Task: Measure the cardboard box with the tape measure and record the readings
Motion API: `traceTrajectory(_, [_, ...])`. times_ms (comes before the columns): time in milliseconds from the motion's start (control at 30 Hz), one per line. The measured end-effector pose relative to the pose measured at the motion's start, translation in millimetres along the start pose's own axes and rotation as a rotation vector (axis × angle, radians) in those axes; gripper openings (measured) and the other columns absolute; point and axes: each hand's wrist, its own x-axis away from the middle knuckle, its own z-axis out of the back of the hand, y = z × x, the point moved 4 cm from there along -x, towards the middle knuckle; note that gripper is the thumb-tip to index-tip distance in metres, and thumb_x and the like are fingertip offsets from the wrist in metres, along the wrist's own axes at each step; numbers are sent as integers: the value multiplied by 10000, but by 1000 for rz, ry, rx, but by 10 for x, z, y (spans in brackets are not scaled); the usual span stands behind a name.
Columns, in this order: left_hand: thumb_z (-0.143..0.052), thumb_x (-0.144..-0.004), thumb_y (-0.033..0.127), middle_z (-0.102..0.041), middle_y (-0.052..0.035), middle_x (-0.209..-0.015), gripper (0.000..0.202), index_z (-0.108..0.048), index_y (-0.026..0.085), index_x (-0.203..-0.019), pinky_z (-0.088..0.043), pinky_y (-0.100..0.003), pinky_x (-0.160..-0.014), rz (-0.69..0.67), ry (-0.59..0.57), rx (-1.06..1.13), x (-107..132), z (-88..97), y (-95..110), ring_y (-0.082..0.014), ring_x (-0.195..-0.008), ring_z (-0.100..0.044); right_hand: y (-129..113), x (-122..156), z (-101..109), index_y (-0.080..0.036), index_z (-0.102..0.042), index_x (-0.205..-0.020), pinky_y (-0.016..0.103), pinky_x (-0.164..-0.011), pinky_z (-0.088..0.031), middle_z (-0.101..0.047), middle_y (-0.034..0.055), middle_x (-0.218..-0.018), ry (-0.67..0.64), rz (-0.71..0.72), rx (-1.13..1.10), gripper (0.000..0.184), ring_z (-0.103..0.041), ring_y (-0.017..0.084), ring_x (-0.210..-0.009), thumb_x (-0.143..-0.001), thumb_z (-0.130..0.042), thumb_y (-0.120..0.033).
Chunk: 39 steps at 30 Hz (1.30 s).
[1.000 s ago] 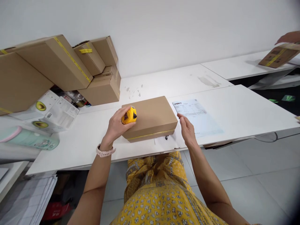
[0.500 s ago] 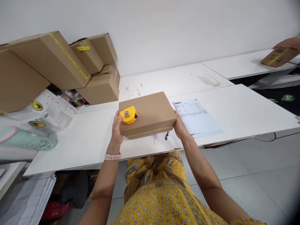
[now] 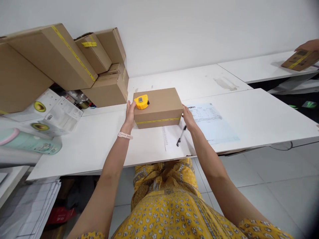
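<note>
- At the white desk, the hands were clamped on a brown rectangular cardboard box, left hand on its left end, right hand on its right.
- A yellow plastic tape measure lay atop it.
- A slim black-ended pen lay on white spiral-bound paper.

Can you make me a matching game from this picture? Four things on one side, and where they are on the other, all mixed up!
Things:
1. yellow tape measure
2. pen
3. green bottle
4. middle cardboard box

Places:
A. at the picture's left edge
B. between the left hand and the right hand, touched by both
C. on the white notepad
D. on top of a box, near the left hand

Right pairs: 1-D, 2-C, 3-A, 4-B
</note>
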Motion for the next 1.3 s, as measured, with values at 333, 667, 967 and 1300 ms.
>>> traceTrajectory(333, [-558,-976,274,-675,-148,-1286,307,-610,176,-1262,-534,-463,-1060,-711,-338,-587,2347,-440,-400,-269,-1260,-615,214,782,117,-157,-530,-1333,403,-811,-484,-715,196,-1147,-143,-18,974,422,-693,325,-960,-952,-530,-341])
traceTrajectory(667, [-499,-1010,180,-596,-164,-1463,433,-522,108,-1436,-431,-498,-1198,-822,-591,-950,2601,-546,-829,-292,-1433,-491,177,1300,385,-211,-714,-1125,390,-830,-571,-771,47,-852,-393,-151,-255,323,-733,220,-850,-835,-647,-336])
traceTrajectory(967, [-481,-1016,187,-591,-165,-1468,473,-496,125,-1485,-431,-496,-1198,-787,-555,-910,2650,-569,-853,-282,-1455,-464,202,1580,-153,-262,-541,-849,303,-557,-472,-551,-46,-536,-233,-107,-339,459,-507,142,-484,-905,-501,-716])
traceTrajectory(1300, [-448,-1038,232,-586,-148,-1477,434,-551,122,-1445,-385,-481,-1223,-738,-569,-946,2655,-568,-859,-277,-1456,-463,360,1525,-420,-230,-556,-760,275,-593,-406,-518,-36,-653,-164,21,-64,398,-471,135,-622,-873,-632,-604])
